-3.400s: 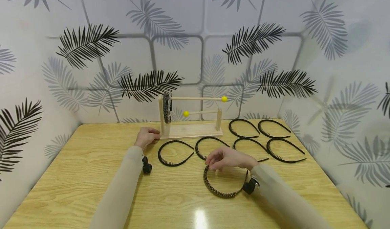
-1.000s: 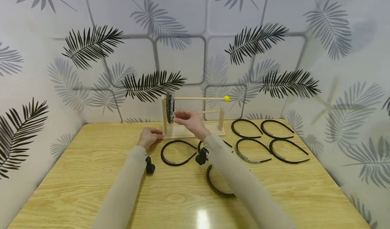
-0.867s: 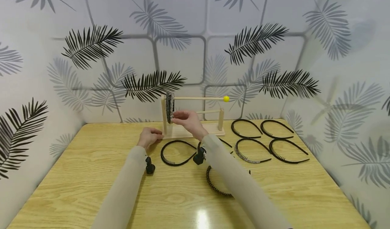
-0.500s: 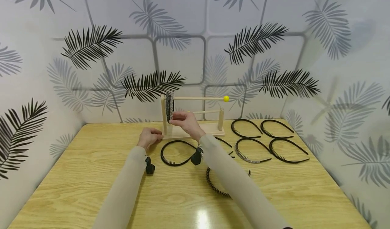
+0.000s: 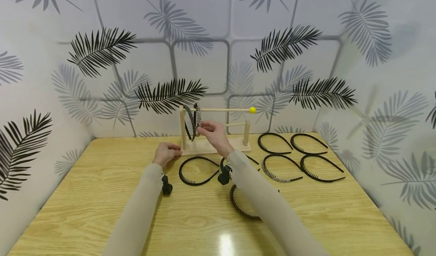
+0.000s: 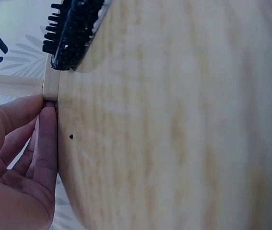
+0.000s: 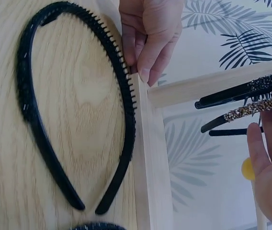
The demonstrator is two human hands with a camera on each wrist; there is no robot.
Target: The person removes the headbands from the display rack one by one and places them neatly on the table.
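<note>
A wooden stand [image 5: 201,145] with two horizontal rods stands against the wall. My left hand [image 5: 165,154] pinches the left corner of its base between thumb and fingers; the left wrist view shows this up close. Hanging from the upper rod [image 5: 225,109], near its left post, are several dark headbands. The outermost, a glittery headband [image 7: 251,108], is pinched by my right hand [image 5: 215,137] on its lower part. It hangs slightly apart from the dark headband [image 5: 189,116] behind it, which tilts. My right hand partly hides the lower rod.
Several black toothed headbands lie on the table: one [image 5: 181,172] in front of the stand, one [image 5: 263,167] with a glittery section, others at right. A brown beaded headband [image 5: 238,209] lies nearest, partly under my right forearm. Yellow ball [image 5: 252,110] caps the upper rod.
My right hand left the brown headband on the table, reached the stand and took hold of the glittery headband, which has shifted right along the rod. My left hand stays at the base.
</note>
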